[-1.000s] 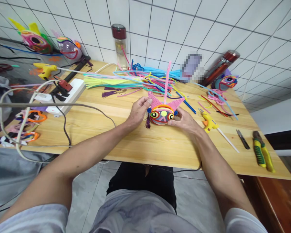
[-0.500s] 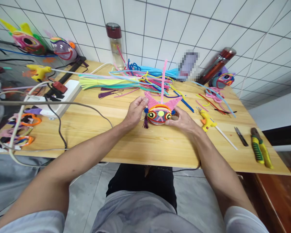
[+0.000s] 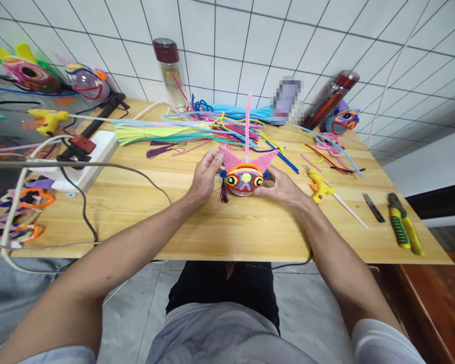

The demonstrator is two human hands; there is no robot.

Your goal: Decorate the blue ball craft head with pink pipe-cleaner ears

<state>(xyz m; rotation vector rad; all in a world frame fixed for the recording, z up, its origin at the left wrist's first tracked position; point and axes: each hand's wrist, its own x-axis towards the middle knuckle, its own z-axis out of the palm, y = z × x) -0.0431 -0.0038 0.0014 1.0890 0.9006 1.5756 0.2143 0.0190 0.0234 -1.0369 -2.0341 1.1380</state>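
Near the middle of the wooden table is a pipe-cleaner animal-face ornament [image 3: 244, 178], with pink pointed ears, ringed yellow eyes, blue side discs and a clear rounded body. A pink pipe cleaner [image 3: 247, 124] stands up from its top. The purple tassel [image 3: 223, 193] hangs at its left side. My left hand [image 3: 206, 174] pinches the ornament by its left ear, thumb and fingers together. Curled round the lower right side, my right hand [image 3: 278, 186] grips it, with the thumb at the front; some of its fingers are hidden behind.
Behind lie bundled pipe cleaners [image 3: 163, 132] and a glass bottle [image 3: 170, 76]. To the right are a yellow glue gun [image 3: 321, 186], snips [image 3: 373, 208] and pliers [image 3: 401, 222]. A power strip [image 3: 85, 162] with trailing cords occupies the left, near another glue gun [image 3: 47, 120].
The view has shifted slightly, so everything on the table sits a little further left. Both hands keep the same hold on the ornament.
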